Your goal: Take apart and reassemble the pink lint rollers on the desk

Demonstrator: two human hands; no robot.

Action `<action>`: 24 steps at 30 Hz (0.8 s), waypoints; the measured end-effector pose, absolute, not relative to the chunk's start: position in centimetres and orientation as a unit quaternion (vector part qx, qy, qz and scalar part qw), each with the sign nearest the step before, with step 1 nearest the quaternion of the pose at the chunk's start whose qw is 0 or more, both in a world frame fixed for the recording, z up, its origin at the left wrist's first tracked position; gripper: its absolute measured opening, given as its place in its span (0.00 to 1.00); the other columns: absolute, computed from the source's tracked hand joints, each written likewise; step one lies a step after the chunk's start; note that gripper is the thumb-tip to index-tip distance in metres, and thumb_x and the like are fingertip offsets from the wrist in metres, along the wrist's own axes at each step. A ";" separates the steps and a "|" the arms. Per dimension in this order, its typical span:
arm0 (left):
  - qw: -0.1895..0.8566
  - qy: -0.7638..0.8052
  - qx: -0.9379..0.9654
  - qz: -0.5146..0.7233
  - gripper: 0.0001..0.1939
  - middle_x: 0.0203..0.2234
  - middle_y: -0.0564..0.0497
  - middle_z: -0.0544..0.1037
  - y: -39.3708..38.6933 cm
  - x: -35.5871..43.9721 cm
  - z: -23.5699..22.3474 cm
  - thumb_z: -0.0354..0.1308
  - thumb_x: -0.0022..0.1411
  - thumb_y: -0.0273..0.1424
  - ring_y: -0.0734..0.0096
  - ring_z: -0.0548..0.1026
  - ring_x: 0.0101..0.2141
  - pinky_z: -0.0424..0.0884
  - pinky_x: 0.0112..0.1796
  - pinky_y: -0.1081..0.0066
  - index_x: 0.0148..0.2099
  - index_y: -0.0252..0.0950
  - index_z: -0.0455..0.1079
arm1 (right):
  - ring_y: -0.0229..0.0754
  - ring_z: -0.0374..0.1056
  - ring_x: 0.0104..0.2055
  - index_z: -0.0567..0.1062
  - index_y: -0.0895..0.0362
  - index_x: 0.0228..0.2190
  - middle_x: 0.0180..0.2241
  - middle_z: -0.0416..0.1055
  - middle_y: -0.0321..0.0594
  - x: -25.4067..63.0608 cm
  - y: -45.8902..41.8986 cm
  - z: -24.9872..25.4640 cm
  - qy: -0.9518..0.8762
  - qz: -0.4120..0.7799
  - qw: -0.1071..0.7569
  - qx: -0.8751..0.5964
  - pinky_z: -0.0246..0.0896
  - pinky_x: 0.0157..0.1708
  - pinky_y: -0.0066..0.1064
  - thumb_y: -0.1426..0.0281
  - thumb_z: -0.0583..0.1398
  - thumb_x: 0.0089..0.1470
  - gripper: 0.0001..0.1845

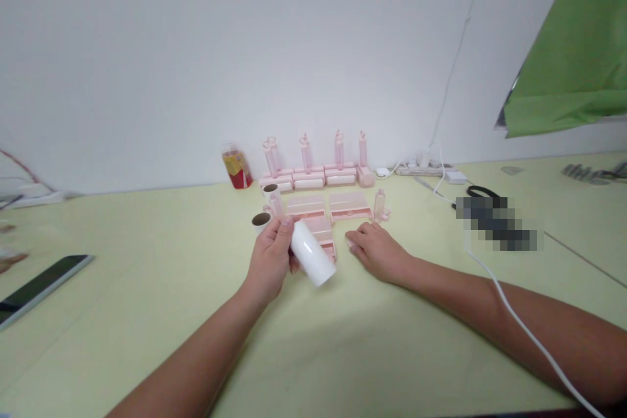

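Glossy white roll (313,253), smooth and cylindrical, tilted in the left hand (274,245).

Wall (294,46): plain, pale grey-white, straight ahead of me, filling upper part of my view. Table (147,339): broad, flat top, pale yellow-green, reaching out of my view left and right; far edge along foot of visible wall. Sheet (568,59): green, creased, slanting across upper right corner, lower edge above tabletop. Cord (467,18): thin, white, running down wall on my right. Power strip (424,170): whitish, lying by far edge. Light: soft, even, shadows faint.
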State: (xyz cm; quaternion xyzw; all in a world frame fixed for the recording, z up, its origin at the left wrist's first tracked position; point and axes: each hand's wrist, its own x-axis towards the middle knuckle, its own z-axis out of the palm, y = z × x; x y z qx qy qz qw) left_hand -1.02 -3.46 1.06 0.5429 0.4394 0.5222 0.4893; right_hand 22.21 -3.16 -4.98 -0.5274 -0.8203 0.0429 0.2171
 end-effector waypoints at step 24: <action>0.679 0.403 0.518 0.329 0.24 0.35 0.40 0.78 -4.1 -0.2 0.5 0.57 0.61 0.42 0.62 0.80 0.29 0.72 0.18 0.75 0.53 0.30 0.65 | 0.49 0.63 0.51 0.63 0.53 0.58 0.50 0.64 0.49 21.2 -6.1 -3.5 -0.729 0.113 0.566 -0.367 0.62 0.50 0.43 0.63 0.49 0.65 0.21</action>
